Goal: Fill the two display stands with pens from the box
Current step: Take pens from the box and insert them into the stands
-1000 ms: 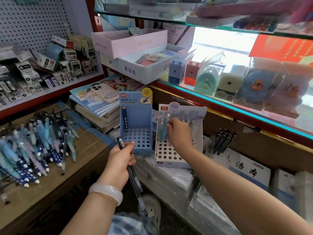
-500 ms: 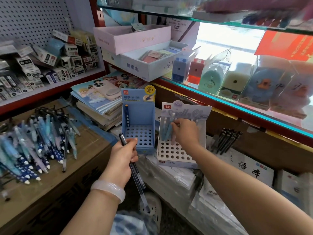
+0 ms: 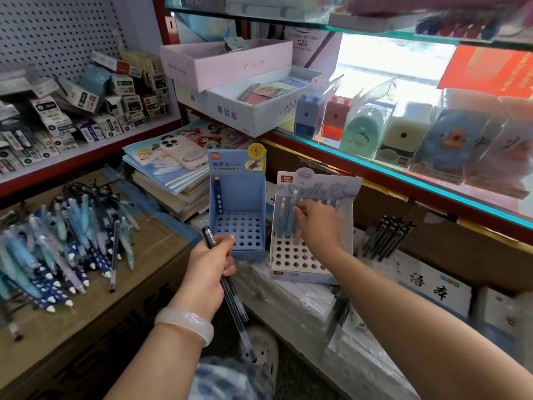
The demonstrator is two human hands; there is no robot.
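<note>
Two perforated display stands sit side by side on wrapped stock. The blue stand [image 3: 239, 226] holds one dark blue pen [image 3: 218, 194] at its left wall. The white stand [image 3: 291, 255] has several pale pens in its back row. My right hand [image 3: 315, 223] reaches into the white stand and pinches a light blue pen [image 3: 290, 217] there. My left hand [image 3: 210, 269] grips a small bundle of dark pens [image 3: 230, 295] in front of the blue stand. A heap of loose pens [image 3: 54, 249] lies on the brown cardboard box [image 3: 95, 319] at the left.
A stack of notebooks [image 3: 170, 171] with a phone on top lies behind the blue stand. Black pens [image 3: 386, 238] lean to the right of the white stand. A glass-edged shelf [image 3: 403, 174] with sharpeners overhangs the stands. Small boxes fill the left shelf [image 3: 72, 116].
My right hand stays at the back row of the white stand, shifting slightly among the pens. My left hand keeps its pen bundle nearly still. The camera tilts a little.
</note>
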